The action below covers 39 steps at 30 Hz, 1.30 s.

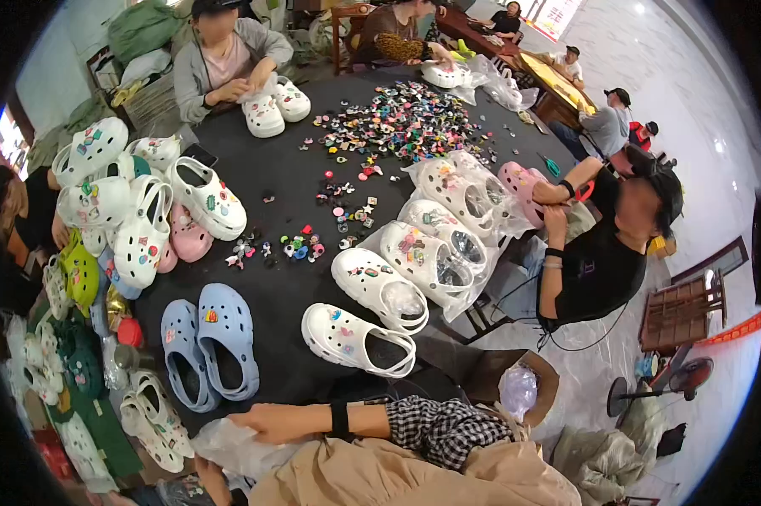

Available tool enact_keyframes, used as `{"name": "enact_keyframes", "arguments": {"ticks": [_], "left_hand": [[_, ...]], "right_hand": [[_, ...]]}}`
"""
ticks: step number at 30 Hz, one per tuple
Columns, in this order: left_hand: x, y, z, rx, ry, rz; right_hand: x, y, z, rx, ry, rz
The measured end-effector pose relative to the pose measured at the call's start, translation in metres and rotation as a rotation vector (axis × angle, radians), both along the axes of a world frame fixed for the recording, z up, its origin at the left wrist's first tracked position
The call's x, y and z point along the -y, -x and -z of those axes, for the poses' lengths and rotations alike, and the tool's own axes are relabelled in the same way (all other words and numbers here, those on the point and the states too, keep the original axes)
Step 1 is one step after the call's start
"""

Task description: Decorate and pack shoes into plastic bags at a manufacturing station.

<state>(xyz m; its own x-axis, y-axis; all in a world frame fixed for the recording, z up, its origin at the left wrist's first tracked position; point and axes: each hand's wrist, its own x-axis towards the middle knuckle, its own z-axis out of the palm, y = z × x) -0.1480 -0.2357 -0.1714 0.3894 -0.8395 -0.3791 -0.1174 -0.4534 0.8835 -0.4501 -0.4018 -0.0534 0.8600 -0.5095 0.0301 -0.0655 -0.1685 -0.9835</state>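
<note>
At the table's near edge a see-through plastic bag (250, 451) spreads between my hands. My right hand (267, 422), with a black band at its wrist, is closed on the bag's upper edge. Lower down, my left hand (212, 479) grips the bag's left side; its fingertips are partly hidden. Just beyond the bag stand two blue clogs, the left clog (182, 354) and the right clog (226, 337), the right one with a colourful charm. To their right sit two white clogs with charms, a nearer one (347, 337) and a farther one (372, 282).
Loose charms (397, 122) cover the middle of the black table (288, 194). Bagged white clogs (431, 244) stand right, piled clogs (136, 211) left. An open carton (541, 388) is beside me. Co-workers sit around; one at right (604, 244) handles a pink clog (522, 190).
</note>
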Motion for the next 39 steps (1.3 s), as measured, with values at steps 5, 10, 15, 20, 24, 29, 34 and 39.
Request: {"name": "enact_keyframes", "arguments": {"ticks": [5,10,15,20,24,29,34,39], "left_hand": [[0.015,0.026,-0.045,0.078,-0.281,0.236],[0.070,0.085,-0.132,-0.096,-0.206,0.325],[0.124,0.112,-0.142,-0.017,-0.112,0.575],[0.145,0.139,-0.158,-0.039,0.101,0.636],[0.156,0.161,-0.172,-0.105,0.349,0.548],[0.140,0.142,-0.156,-0.512,0.359,0.265],[0.132,0.152,-0.171,-0.696,0.153,0.094],[0.154,0.143,-0.160,-0.435,0.070,0.310]], "right_hand": [[0.017,0.035,-0.004,-0.042,-0.124,0.225],[0.035,0.177,0.044,0.018,0.087,0.615],[0.054,0.327,-0.011,0.242,-0.062,1.472],[0.076,0.232,-0.057,-0.062,-0.065,1.415],[0.052,0.126,-0.061,0.170,0.030,0.812],[0.034,0.072,-0.058,0.335,-0.146,0.413],[0.036,0.058,-0.034,0.362,-0.155,0.452],[0.051,0.084,-0.047,0.280,-0.511,0.193]]}}
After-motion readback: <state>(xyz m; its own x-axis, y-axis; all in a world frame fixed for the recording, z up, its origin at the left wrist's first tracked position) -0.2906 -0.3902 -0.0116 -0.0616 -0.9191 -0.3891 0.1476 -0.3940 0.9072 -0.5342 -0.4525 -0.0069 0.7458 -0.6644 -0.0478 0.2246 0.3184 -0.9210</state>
